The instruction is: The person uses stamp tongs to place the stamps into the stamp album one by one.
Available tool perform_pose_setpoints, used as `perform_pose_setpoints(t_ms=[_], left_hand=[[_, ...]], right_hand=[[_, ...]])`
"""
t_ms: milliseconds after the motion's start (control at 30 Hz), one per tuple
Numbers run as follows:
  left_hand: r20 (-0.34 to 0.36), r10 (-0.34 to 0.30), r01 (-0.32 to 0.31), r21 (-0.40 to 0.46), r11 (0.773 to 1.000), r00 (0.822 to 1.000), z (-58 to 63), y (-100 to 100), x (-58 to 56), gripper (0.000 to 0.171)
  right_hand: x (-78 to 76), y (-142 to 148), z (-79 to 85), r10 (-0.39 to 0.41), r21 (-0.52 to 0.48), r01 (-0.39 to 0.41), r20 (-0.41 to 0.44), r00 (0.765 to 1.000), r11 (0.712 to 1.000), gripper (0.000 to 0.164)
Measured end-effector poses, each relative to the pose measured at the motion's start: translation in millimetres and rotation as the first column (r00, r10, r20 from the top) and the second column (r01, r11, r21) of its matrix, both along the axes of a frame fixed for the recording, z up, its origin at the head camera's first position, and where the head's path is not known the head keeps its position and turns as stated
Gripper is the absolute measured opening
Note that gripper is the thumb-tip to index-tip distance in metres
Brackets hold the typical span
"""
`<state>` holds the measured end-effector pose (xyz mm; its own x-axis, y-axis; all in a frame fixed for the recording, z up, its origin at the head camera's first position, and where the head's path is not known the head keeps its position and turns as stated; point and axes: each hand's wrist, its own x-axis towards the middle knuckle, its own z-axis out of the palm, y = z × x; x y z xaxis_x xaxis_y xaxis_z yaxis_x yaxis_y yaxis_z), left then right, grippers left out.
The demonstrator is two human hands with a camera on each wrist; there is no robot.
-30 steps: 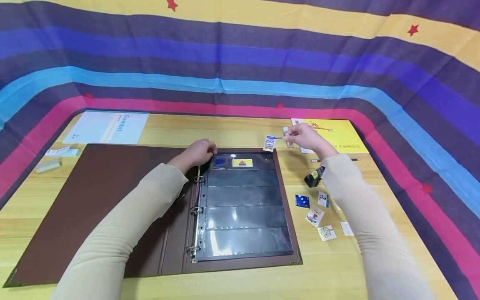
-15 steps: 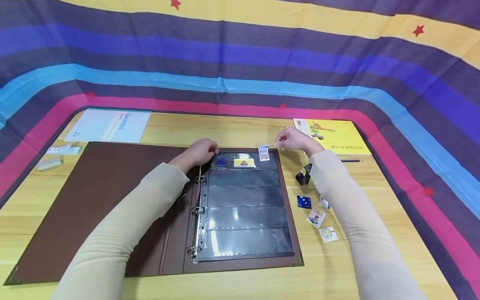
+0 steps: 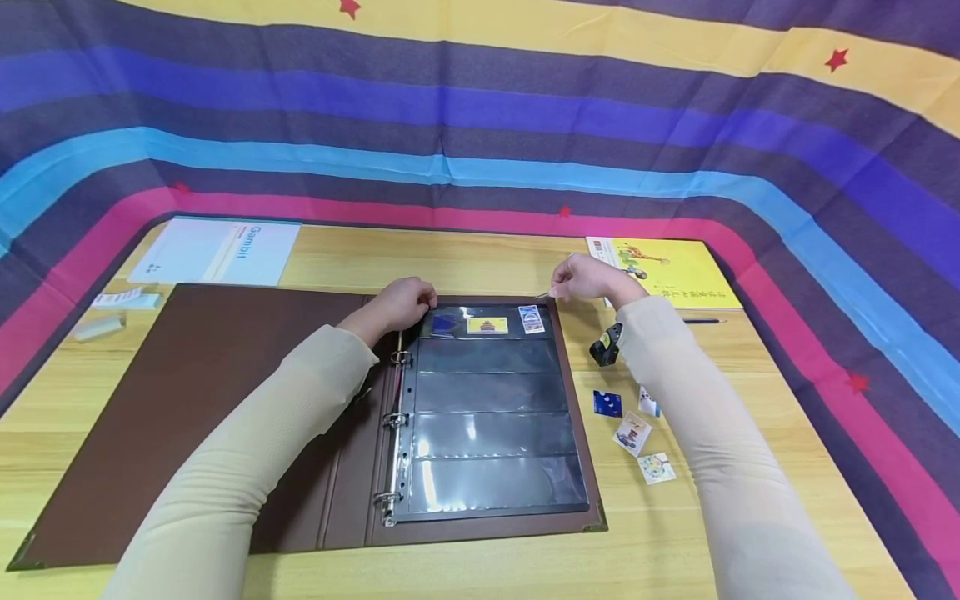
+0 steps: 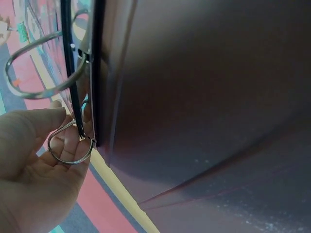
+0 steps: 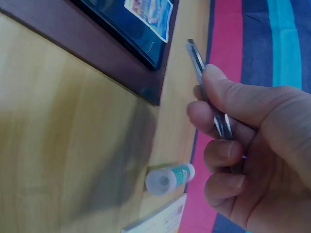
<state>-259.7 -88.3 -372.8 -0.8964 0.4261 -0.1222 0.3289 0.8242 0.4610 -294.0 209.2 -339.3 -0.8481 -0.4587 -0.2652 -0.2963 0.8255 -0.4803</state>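
Note:
My right hand [image 3: 588, 279] pinches metal tweezers [image 5: 209, 87] between thumb and fingers, just beyond the album's top right corner. Their tips are apart from the blue-and-white stamp [image 3: 531, 319], which lies slightly tilted at the right end of the top row. A yellow stamp [image 3: 487, 325] and a dark blue one [image 3: 444, 325] share that row. My left hand [image 3: 397, 304] pinches the upper left corner of the clear-pocketed black page [image 3: 487, 392] beside the top ring [image 4: 70, 160]. Whether the tilted stamp is inside the pocket, I cannot tell. The brown ring-binder album [image 3: 247, 400] lies spread open.
Several loose stamps [image 3: 632, 433] lie right of the album, near a small black object [image 3: 606, 345] with a yellow label. A yellow book [image 3: 675, 275], a pencil [image 3: 703, 322] and a white-and-green tube [image 5: 170, 179] are at right. A pale booklet [image 3: 217, 252] lies far left.
My right hand has moved left and toward the album with the stamp in the tweezers, then let it go onto the top row. The left hand stays at the page corner.

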Motion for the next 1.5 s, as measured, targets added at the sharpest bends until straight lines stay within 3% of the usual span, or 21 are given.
perform_pose_setpoints(t_ms=[300, 733, 867, 967, 1133, 1333, 1500], left_hand=[[0.009, 0.002, -0.002, -0.002, 1.000, 1.000, 0.2, -1, 0.6, 0.013], [0.035, -0.003, 0.003, 0.009, 1.000, 0.999, 0.4, 5, -1.0, 0.012], [0.032, -0.020, 0.019, 0.012, 1.000, 0.999, 0.3, 6, 0.3, 0.013], [0.021, -0.031, 0.031, 0.010, 0.999, 0.999, 1.7, 7, 1.6, 0.013], [-0.003, -0.037, 0.037, 0.005, 0.999, 0.999, 4.2, 3, 3.3, 0.015], [0.003, -0.035, 0.035, 0.001, 0.999, 0.999, 3.9, -6, 2.8, 0.016], [0.022, -0.014, 0.014, 0.009, 1.000, 1.000, 4.7, -7, 3.5, 0.017]], right_hand=[[-0.9, -10, -11.4, -0.012, 0.029, 0.013, -0.040, 0.999, 1.000, 0.011], [6.1, 0, -7.3, 0.013, 0.063, -0.010, -0.044, 0.999, 0.998, 0.012], [13.5, 7, -2.4, -0.009, 0.038, 0.013, -0.116, 0.993, 0.999, 0.013], [29.9, 16, 5.1, -0.050, -0.019, 0.047, -0.182, 0.982, 0.999, 0.012], [74.7, 33, 9.4, -0.052, -0.091, 0.033, -0.221, 0.974, 0.995, 0.015], [130.6, 57, -9.0, 0.006, -0.056, -0.019, -0.221, 0.975, 0.998, 0.006], [162.6, 74, -23.6, 0.060, -0.052, -0.070, -0.169, 0.984, 0.996, 0.005]])
